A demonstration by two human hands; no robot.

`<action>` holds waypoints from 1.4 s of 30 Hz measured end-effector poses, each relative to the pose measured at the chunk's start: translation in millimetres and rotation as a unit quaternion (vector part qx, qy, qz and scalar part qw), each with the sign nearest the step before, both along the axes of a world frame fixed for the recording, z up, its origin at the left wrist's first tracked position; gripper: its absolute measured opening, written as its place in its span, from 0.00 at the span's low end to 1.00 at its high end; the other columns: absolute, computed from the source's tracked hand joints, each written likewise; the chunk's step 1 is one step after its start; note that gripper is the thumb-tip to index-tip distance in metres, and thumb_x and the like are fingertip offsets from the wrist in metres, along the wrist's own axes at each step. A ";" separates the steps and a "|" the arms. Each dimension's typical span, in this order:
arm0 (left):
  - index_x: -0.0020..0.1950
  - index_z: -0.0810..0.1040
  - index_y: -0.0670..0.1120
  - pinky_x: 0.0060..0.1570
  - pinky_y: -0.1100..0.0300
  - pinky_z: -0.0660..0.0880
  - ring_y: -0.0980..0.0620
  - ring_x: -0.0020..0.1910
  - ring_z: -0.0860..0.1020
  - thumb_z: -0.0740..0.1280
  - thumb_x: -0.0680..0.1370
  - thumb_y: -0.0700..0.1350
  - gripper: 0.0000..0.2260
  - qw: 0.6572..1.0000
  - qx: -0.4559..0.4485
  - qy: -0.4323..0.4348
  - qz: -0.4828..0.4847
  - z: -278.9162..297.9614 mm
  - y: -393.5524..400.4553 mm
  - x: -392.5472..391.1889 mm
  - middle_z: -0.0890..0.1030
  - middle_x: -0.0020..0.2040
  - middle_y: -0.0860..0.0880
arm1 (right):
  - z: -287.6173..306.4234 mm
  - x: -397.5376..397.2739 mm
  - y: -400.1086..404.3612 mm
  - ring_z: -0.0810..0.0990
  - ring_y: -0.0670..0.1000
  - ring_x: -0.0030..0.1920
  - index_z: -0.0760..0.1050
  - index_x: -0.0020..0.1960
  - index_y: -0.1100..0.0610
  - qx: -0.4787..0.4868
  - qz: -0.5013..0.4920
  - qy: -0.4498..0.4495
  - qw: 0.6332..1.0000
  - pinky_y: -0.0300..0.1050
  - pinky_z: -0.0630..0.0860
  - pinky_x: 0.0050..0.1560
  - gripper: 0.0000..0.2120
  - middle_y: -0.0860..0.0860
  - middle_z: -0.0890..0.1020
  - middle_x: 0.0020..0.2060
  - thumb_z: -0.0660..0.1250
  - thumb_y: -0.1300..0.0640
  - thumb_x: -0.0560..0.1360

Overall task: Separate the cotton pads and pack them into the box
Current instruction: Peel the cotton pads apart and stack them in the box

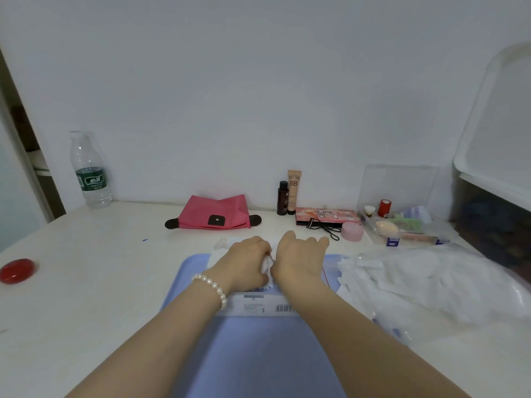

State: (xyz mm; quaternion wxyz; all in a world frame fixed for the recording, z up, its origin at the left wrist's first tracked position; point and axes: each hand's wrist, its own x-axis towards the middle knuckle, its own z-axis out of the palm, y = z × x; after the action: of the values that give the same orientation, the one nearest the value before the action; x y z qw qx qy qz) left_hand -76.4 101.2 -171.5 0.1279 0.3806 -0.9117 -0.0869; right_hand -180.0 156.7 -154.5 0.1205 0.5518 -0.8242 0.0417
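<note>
Cotton pads (267,268) at frame centre, pinched between both hands, left hand (244,264) and right hand (298,261) curled on them, likely to peel layers apart. Clear box (402,222) waits open, upper right on the worktop (100,254).

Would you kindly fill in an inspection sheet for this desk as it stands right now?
Surface: white table with a blue tray in front of the person.
Job's things: white cotton pads held between both hands over the tray; a loose pile of pads in clear plastic to the right; a white labelled box under the wrists.
Clutter: water bottle, pink pouch, red round case, BB tube, dark small bottle, palette, pink round tin, clear organizer.
Grip: left hand and right hand both pinch the pads.
Cables: nothing seen.
Surroundings: white wall; white storage bin at right.
</note>
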 end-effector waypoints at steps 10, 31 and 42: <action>0.66 0.67 0.46 0.54 0.57 0.69 0.49 0.56 0.74 0.71 0.70 0.50 0.27 1.000 0.007 0.018 0.004 0.7 3.8 1.0 0.76 0.58 0.50 | -8.2 -2.9 -3.4 0.74 0.53 0.50 0.65 0.51 0.55 -0.016 0.008 -0.005 1.000 0.51 0.61 0.56 0.10 0.49 0.80 0.44 0.63 0.54 0.73; 0.59 0.68 0.46 0.52 0.54 0.67 0.47 0.55 0.72 0.69 0.66 0.67 0.32 0.983 -0.103 -0.138 0.067 -1.2 8.9 -25.8 0.74 0.55 0.48 | 28.9 -58.4 26.9 0.80 0.56 0.35 0.70 0.55 0.59 0.123 0.108 -0.305 0.938 0.49 0.79 0.39 0.24 0.55 0.76 0.48 0.77 0.53 0.66; 0.76 0.53 0.50 0.73 0.48 0.54 0.48 0.74 0.57 0.67 0.67 0.69 0.45 0.988 -0.084 -0.121 0.043 23.8 5.3 5.5 0.59 0.76 0.50 | 14.2 -58.7 15.1 0.71 0.54 0.59 0.75 0.61 0.50 0.032 0.176 -0.148 0.973 0.44 0.69 0.52 0.20 0.51 0.69 0.50 0.73 0.53 0.70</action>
State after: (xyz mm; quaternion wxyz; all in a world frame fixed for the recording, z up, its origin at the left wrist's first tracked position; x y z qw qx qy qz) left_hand -70.9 106.5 -147.7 0.0521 0.4154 -0.9071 0.0426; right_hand -238.7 171.7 -140.3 -0.0301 0.6796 -0.7236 0.1171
